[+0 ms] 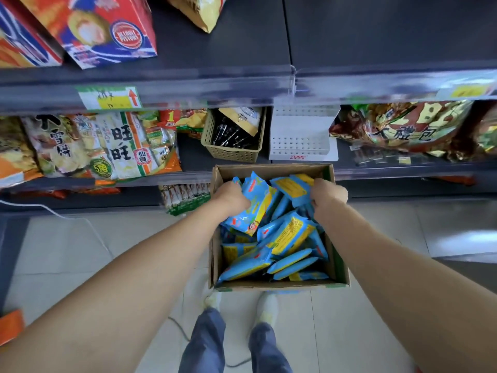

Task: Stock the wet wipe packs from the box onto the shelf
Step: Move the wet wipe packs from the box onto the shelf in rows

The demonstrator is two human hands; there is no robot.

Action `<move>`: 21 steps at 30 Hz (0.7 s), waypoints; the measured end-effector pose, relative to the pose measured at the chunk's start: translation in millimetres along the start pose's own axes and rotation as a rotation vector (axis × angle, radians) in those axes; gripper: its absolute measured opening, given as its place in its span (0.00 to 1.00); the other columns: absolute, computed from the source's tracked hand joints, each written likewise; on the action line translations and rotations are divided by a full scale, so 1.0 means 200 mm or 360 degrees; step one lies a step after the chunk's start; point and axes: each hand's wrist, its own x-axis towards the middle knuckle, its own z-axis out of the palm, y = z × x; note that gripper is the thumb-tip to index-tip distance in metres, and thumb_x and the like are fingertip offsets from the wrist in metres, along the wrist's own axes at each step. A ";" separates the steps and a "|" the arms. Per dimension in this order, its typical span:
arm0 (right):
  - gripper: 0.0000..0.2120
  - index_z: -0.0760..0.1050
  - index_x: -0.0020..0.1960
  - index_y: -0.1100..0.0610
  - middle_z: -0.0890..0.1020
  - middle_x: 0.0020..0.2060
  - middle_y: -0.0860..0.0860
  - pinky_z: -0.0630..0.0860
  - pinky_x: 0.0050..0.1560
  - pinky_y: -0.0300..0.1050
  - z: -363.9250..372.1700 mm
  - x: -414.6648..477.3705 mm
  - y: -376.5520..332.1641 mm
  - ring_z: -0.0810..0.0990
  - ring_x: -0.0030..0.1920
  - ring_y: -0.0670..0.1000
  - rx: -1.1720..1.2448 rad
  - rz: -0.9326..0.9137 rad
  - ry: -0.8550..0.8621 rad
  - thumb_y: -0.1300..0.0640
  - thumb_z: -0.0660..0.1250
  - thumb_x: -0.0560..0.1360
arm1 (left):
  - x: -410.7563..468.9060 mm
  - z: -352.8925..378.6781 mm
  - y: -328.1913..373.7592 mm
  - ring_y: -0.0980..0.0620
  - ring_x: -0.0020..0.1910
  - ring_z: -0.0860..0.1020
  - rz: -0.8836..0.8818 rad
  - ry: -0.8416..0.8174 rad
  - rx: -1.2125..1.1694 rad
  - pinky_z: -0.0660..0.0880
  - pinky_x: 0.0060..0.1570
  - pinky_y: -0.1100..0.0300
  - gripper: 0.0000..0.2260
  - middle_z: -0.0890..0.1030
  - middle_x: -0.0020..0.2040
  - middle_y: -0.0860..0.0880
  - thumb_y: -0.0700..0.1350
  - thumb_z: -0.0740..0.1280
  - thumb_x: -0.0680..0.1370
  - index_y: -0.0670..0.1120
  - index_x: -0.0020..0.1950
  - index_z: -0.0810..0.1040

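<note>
An open cardboard box [340, 267] sits on the floor in front of the shelves, filled with several blue and yellow wet wipe packs [289, 261]. My left hand [231, 198] is inside the box at its far left, closed on a blue pack [254, 203] that stands tilted. At the far right of the box my right hand [328, 194] grips another blue pack with a yellow label [291, 187]. Just beyond the box, the shelf [193, 154] holds a white perforated rack [300, 142].
A beige basket [231, 154] with dark items stands left of the white rack. Snack bags fill the shelf to the left [107, 146] and right [403, 130]. Red boxes [102, 28] sit on the upper shelf. My feet [239, 305] stand on the tiled floor behind the box.
</note>
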 end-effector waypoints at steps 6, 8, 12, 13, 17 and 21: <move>0.16 0.76 0.62 0.57 0.80 0.55 0.55 0.74 0.40 0.37 -0.04 -0.31 -0.20 0.78 0.51 0.51 -0.0137 -0.0382 -0.0110 0.65 0.62 0.76 | -0.27 -0.34 0.04 0.48 0.38 0.73 0.0084 -0.0001 -0.0028 0.65 0.28 0.62 0.05 0.73 0.41 0.45 0.39 0.68 0.72 0.39 0.44 0.75; 0.08 0.80 0.51 0.58 0.80 0.41 0.57 0.78 0.44 0.46 -0.06 -0.45 -0.30 0.77 0.40 0.53 -0.0082 -0.0486 -0.0095 0.64 0.68 0.72 | -0.39 -0.47 0.07 0.50 0.32 0.71 0.0098 0.0052 -0.0013 0.64 0.26 0.63 0.04 0.72 0.37 0.46 0.38 0.68 0.72 0.40 0.41 0.74; 0.12 0.72 0.32 0.59 0.75 0.26 0.54 0.75 0.35 0.47 -0.12 -0.81 -0.55 0.72 0.26 0.51 -0.0193 -0.0863 -0.0232 0.58 0.72 0.71 | -0.68 -0.77 0.13 0.53 0.27 0.68 0.0127 0.0213 0.0269 0.62 0.25 0.63 0.06 0.72 0.35 0.46 0.41 0.69 0.71 0.41 0.38 0.73; 0.14 0.71 0.31 0.59 0.75 0.26 0.54 0.72 0.33 0.45 -0.15 -0.89 -0.61 0.71 0.26 0.51 -0.0218 -0.0958 -0.0222 0.56 0.72 0.71 | -0.77 -0.85 0.14 0.53 0.27 0.68 0.0132 0.0229 0.0352 0.62 0.25 0.62 0.06 0.73 0.36 0.46 0.42 0.68 0.72 0.42 0.39 0.73; 0.16 0.71 0.32 0.59 0.73 0.26 0.54 0.67 0.32 0.43 -0.23 -1.23 -0.86 0.68 0.26 0.52 -0.0260 -0.1183 -0.0223 0.51 0.73 0.70 | -1.16 -1.14 0.16 0.51 0.32 0.69 0.0127 0.0357 0.0478 0.61 0.26 0.62 0.07 0.74 0.39 0.46 0.43 0.68 0.73 0.40 0.47 0.76; 0.20 0.79 0.47 0.67 0.83 0.36 0.59 0.69 0.37 0.44 -0.27 -1.59 -1.02 0.75 0.33 0.51 -0.0194 -0.1503 -0.0320 0.49 0.73 0.69 | -1.52 -1.37 0.13 0.48 0.44 0.74 0.0136 0.0558 0.0373 0.66 0.27 0.62 0.15 0.79 0.58 0.38 0.41 0.66 0.76 0.35 0.60 0.77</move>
